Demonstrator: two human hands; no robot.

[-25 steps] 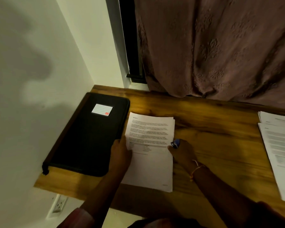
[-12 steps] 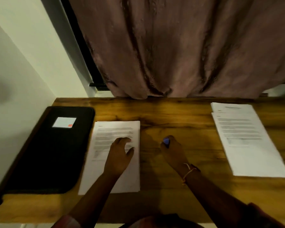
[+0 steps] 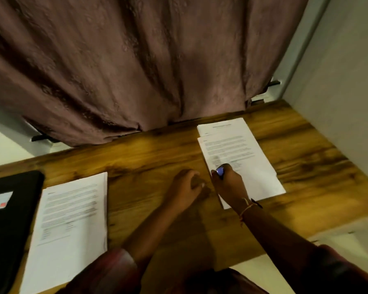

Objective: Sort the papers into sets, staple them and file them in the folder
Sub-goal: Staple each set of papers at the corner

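Both hands have crossed from the left-hand set to the right-hand pile (image 3: pixel 253 166). The right hand (image 3: pixel 229 187), fingers clamped round a small blue stapler (image 3: pixel 220 172), now rests on its near left part, and the left hand (image 3: pixel 185 185) lies just beside it on the bare table (image 3: pixel 149 158), fingers loosely curled, holding nothing that shows. The left-hand set (image 3: pixel 72 219) lies squared well left of the fingers, just beside the closed black folder (image 3: pixel 13 230) — whether it is stapled I cannot tell — so I judge this pile awaits stapling and nothing is filed.
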